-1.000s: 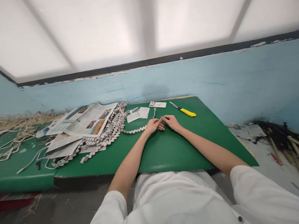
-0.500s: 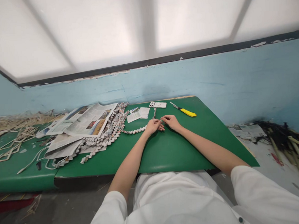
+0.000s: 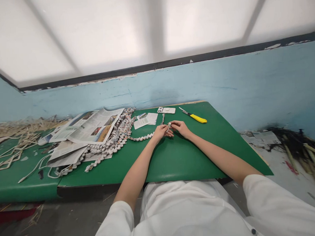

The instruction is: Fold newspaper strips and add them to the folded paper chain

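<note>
Over the green table (image 3: 184, 158), my left hand (image 3: 161, 131) pinches the end of a folded-paper chain (image 3: 142, 137), which runs left to a pile of zigzag paper chains (image 3: 121, 129). A small folded paper piece (image 3: 169, 126) shows between my hands. My right hand (image 3: 181, 128) has its fingers bent together at that piece's right side. An upright-looking paper strip (image 3: 163, 118) stands just behind my left hand. Cut paper sheets (image 3: 152, 118) lie behind the chain. The fingertips partly hide the small piece.
A white phone (image 3: 169, 110) and a yellow-handled knife (image 3: 198, 118) lie behind my hands. Newspapers (image 3: 96, 128) cover the chains at left, beside a white cable (image 3: 32, 173) and thin wooden strips (image 3: 11, 155). A blue wall (image 3: 223, 78) rises behind the table.
The small paper piece between my fingertips now shows more of its pale face. My left hand has shifted slightly left, and my right fingers have changed position a little.
</note>
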Demonstrator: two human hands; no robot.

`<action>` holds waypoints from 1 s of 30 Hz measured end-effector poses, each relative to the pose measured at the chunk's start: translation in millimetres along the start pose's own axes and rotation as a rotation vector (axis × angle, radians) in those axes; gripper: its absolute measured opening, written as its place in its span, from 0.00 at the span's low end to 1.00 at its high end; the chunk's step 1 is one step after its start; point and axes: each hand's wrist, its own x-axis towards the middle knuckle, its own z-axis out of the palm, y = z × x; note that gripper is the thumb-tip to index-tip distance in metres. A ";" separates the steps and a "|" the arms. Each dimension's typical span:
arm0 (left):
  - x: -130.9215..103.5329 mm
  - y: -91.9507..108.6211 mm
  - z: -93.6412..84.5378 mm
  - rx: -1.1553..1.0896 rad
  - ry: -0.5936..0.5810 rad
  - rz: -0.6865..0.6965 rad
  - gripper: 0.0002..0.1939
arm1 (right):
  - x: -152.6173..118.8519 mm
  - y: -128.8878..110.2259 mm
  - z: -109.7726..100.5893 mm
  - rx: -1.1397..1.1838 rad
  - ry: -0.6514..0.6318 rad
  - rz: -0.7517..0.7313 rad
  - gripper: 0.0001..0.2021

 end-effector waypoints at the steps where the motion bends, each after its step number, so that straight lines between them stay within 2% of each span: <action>1: -0.2 0.3 -0.2 -0.001 -0.004 -0.006 0.18 | -0.5 -0.5 0.0 0.008 -0.002 0.001 0.20; 11: 4.7 -4.6 -1.6 0.027 -0.026 -0.058 0.16 | 0.2 0.0 3.2 -0.008 0.014 0.008 0.19; 17: 8.0 -7.9 0.0 0.040 0.034 -0.039 0.16 | 0.2 3.6 7.4 -0.088 0.074 0.018 0.18; 23: 7.5 -9.9 5.1 0.041 0.017 0.000 0.17 | -1.6 3.1 7.1 -0.130 0.108 -0.009 0.17; 30: 2.4 -7.6 6.0 0.072 -0.040 0.054 0.18 | -1.7 -2.3 1.1 -0.001 -0.017 -0.006 0.20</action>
